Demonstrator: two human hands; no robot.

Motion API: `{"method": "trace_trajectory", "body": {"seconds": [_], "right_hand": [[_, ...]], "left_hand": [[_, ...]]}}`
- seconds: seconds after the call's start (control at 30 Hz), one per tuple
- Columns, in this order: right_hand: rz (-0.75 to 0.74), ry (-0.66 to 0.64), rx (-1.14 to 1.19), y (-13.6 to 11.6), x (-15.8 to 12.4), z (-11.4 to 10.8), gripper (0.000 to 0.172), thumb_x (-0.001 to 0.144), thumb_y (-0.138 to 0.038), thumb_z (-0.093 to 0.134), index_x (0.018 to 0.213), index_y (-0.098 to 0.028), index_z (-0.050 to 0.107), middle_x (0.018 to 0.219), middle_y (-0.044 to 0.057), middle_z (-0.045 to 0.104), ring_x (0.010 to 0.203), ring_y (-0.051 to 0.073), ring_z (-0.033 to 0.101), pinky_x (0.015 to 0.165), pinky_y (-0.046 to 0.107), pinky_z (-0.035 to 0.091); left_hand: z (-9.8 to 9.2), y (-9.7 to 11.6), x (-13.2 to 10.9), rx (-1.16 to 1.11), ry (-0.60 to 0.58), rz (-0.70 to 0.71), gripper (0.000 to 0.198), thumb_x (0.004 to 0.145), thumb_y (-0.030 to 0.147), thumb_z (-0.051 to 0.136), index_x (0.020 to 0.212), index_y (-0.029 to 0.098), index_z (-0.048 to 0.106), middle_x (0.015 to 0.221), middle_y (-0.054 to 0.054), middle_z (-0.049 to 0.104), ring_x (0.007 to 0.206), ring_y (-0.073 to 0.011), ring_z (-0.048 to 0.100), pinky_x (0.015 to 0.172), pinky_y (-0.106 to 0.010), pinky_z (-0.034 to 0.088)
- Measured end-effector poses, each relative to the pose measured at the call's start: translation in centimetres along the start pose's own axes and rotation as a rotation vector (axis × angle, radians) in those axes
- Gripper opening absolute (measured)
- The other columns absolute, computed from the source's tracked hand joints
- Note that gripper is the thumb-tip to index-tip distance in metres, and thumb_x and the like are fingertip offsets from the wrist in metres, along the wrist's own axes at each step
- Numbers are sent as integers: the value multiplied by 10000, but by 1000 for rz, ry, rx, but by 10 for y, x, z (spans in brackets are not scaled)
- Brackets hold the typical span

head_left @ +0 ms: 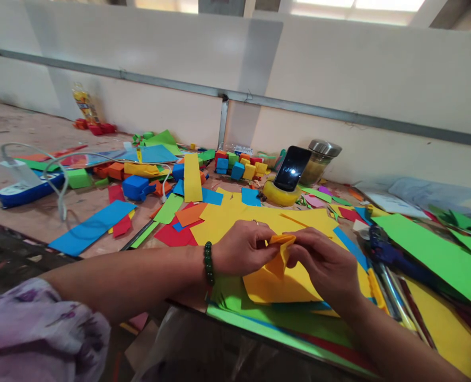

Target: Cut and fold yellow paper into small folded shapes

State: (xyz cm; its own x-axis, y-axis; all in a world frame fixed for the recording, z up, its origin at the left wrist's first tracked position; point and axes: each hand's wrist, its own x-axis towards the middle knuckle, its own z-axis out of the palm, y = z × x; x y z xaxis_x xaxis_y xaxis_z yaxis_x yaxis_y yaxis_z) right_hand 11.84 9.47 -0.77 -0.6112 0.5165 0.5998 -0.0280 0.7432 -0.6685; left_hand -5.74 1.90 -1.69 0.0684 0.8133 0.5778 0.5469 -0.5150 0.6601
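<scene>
A small folded piece of yellow paper [279,260] is pinched between my two hands above a stack of coloured sheets. My left hand [239,246], with a green bead bracelet at the wrist, grips its left side. On the right side, the fingers of my right hand [329,262] press the fold together. Below lie yellow sheets [255,289] over green sheets [235,307] at the table's front edge. My fingers hide part of the folded piece.
A phone [293,167] leans on a yellow stand [279,195], with a lidded jar [319,159] behind. Small paper cubes [237,170] sit at the back. At left are a blue power strip [28,193] and cable. Right of my hands lie a glue gun [394,257] and green paper [430,254].
</scene>
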Motion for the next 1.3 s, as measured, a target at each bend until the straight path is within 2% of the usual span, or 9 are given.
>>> {"method": "trace_trajectory", "body": {"seconds": [0.13,0.33,0.47,0.63,0.8,0.93,1.3], "right_hand": [[0,4,19,-2,1,2,65,832,-218,678,876,-207,725,736,21,642,521,120,625,469,248,552],[21,0,99,0,-1,4,80,815,-168,695,878,-210,720,784,19,628,521,111,632,464,244,555],[65,1,132,-3,-1,5,30,808,-212,712,837,-205,715,757,22,627,521,120,628,460,252,563],[96,9,156,-9,1,5,61,791,-252,730,778,-200,703,710,15,623,503,120,617,427,240,558],[93,-5,130,-9,1,4,26,786,-223,731,797,-206,716,705,12,643,526,123,627,440,232,553],[71,7,94,-9,-1,2,85,767,-203,749,849,-223,745,732,24,681,581,142,651,469,242,551],[63,-9,71,-13,0,3,60,772,-187,736,816,-224,753,713,25,673,594,141,645,476,237,541]], "left_hand": [[0,1,0,38,-3,-6,122,781,169,617,673,136,665,612,-12,631,555,-93,543,542,-187,396],[0,1,0,57,-12,-2,137,779,183,634,656,130,661,598,-12,623,553,-94,538,544,-187,395],[0,0,-1,61,-27,-5,138,788,199,632,667,138,658,615,-12,636,577,-99,555,560,-187,407],[2,-1,-1,86,-39,5,94,769,184,650,681,149,653,611,1,630,567,-92,550,563,-184,408],[1,0,-1,81,-45,7,92,765,178,657,679,145,659,600,1,628,564,-92,547,557,-183,401],[0,1,-1,56,-38,26,74,750,163,674,683,132,672,595,1,625,557,-87,545,544,-175,394],[2,-1,-3,60,-26,64,115,757,170,663,646,141,651,576,11,596,533,-73,503,548,-176,375]]}}
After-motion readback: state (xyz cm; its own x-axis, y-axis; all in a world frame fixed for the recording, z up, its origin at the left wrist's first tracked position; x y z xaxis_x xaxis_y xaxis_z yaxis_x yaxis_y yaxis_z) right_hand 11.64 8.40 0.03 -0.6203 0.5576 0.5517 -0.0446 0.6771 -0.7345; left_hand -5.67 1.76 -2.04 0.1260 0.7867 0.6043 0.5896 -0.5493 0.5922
